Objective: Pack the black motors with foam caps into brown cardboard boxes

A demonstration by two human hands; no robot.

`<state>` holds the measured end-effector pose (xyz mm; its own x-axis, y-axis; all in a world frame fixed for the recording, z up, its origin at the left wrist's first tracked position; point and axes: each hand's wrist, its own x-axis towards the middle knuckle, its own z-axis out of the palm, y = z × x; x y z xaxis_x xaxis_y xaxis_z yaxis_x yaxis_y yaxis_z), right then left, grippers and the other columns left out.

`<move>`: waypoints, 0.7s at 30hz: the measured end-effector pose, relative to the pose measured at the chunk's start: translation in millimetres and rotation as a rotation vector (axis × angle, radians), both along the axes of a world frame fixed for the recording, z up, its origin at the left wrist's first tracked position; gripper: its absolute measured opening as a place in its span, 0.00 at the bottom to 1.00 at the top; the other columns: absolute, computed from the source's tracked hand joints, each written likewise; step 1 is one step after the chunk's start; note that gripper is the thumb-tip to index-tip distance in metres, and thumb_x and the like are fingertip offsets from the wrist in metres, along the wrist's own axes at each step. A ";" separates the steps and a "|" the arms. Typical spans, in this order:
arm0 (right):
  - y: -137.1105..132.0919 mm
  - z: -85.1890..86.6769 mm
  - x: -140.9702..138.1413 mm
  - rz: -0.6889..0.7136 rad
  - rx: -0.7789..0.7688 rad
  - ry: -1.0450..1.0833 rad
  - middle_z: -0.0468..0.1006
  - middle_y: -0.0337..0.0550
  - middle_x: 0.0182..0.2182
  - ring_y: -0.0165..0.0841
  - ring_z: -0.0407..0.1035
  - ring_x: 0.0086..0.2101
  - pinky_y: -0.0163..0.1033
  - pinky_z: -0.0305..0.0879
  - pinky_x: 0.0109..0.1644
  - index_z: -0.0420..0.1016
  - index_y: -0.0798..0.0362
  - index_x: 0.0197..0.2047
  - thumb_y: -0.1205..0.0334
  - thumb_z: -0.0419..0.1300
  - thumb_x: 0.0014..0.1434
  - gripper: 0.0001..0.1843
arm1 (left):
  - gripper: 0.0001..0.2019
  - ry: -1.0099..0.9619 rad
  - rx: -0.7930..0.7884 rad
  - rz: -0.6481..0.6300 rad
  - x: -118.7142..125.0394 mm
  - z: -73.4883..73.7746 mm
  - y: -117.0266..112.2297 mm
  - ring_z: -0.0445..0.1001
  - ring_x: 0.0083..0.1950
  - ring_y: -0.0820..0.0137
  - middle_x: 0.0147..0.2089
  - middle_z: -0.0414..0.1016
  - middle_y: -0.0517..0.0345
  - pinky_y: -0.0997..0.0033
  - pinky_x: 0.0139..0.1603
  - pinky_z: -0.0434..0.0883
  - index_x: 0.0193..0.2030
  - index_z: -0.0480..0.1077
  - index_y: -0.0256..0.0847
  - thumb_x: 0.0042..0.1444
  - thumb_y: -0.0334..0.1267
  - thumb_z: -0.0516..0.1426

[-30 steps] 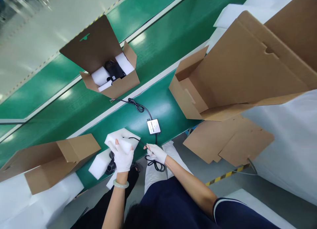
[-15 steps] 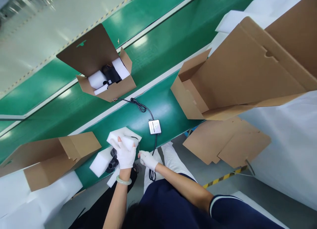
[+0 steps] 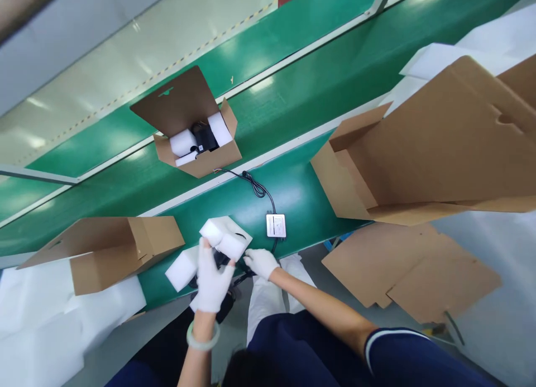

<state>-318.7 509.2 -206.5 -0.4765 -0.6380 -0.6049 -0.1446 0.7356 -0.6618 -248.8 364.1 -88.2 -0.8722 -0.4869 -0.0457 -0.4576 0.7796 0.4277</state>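
My left hand (image 3: 213, 278), in a white glove, grips a white foam block (image 3: 226, 237) fitted on the end of a black device (image 3: 220, 259) at the near edge of the green belt (image 3: 293, 180). A second foam block (image 3: 182, 268) sits on the device's other end. My right hand (image 3: 260, 262), also gloved, is closed on the black cable (image 3: 274, 247) just beside the foam. The cable runs up to a small white adapter box (image 3: 276, 225) and on in a coil (image 3: 254, 185) across the belt.
An open carton (image 3: 200, 138) holding a foam-packed black device rides the far belt. An empty carton (image 3: 109, 252) lies on its side at left, a large open carton (image 3: 419, 158) at right. Flat cardboard sheets (image 3: 414, 272) lie lower right, white foam sheets (image 3: 37, 320) lower left.
My right hand has moved left along the cable, up against the foam block. The looped cable that hung below the belt edge is no longer in view. The camera tilted.
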 end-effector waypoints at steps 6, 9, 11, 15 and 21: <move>11.4 -20.6 -39.1 0.104 -0.324 0.334 0.61 0.60 0.61 0.46 0.59 0.58 0.48 0.59 0.60 0.57 0.60 0.64 0.62 0.65 0.49 0.41 | 0.36 -0.125 -0.514 0.332 67.6 41.3 -154.2 0.48 0.69 0.46 0.67 0.54 0.34 0.43 0.66 0.51 0.66 0.50 0.27 0.52 0.41 0.53; -2.0 -29.6 -49.2 0.202 -0.426 0.352 0.60 0.58 0.62 0.45 0.60 0.58 0.47 0.61 0.58 0.58 0.59 0.64 0.64 0.63 0.50 0.38 | 0.25 -0.407 -0.464 0.252 67.4 39.0 -205.2 0.56 0.65 0.44 0.60 0.65 0.34 0.39 0.61 0.56 0.57 0.64 0.28 0.53 0.39 0.52; -8.4 -33.1 -54.3 0.250 -0.457 0.346 0.61 0.56 0.61 0.44 0.62 0.57 0.46 0.63 0.57 0.61 0.56 0.62 0.64 0.61 0.51 0.34 | 0.17 -0.469 -0.389 0.124 49.0 27.1 -218.0 0.65 0.59 0.48 0.53 0.73 0.37 0.42 0.60 0.58 0.47 0.72 0.32 0.55 0.37 0.50; -9.7 -34.3 -59.3 0.302 -0.415 0.331 0.62 0.55 0.61 0.42 0.68 0.51 0.45 0.66 0.54 0.67 0.54 0.56 0.62 0.60 0.53 0.26 | 0.14 -0.411 -0.315 0.010 -6.5 -2.5 -202.5 0.73 0.51 0.57 0.45 0.78 0.44 0.53 0.59 0.62 0.39 0.75 0.38 0.58 0.36 0.48; -11.5 -27.0 -61.0 0.352 -0.317 0.332 0.62 0.55 0.61 0.43 0.70 0.49 0.45 0.67 0.52 0.69 0.55 0.53 0.61 0.59 0.53 0.23 | 0.14 0.101 -0.190 0.048 -1.2 3.1 -150.9 0.70 0.56 0.59 0.50 0.75 0.47 0.56 0.60 0.63 0.46 0.72 0.40 0.58 0.42 0.52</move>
<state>-379.7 497.7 -233.6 -0.3342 -0.9181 -0.2130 -0.5823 0.3788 -0.7193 -250.1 213.2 -85.1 -0.8434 -0.5194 0.1373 -0.4583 0.8290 0.3205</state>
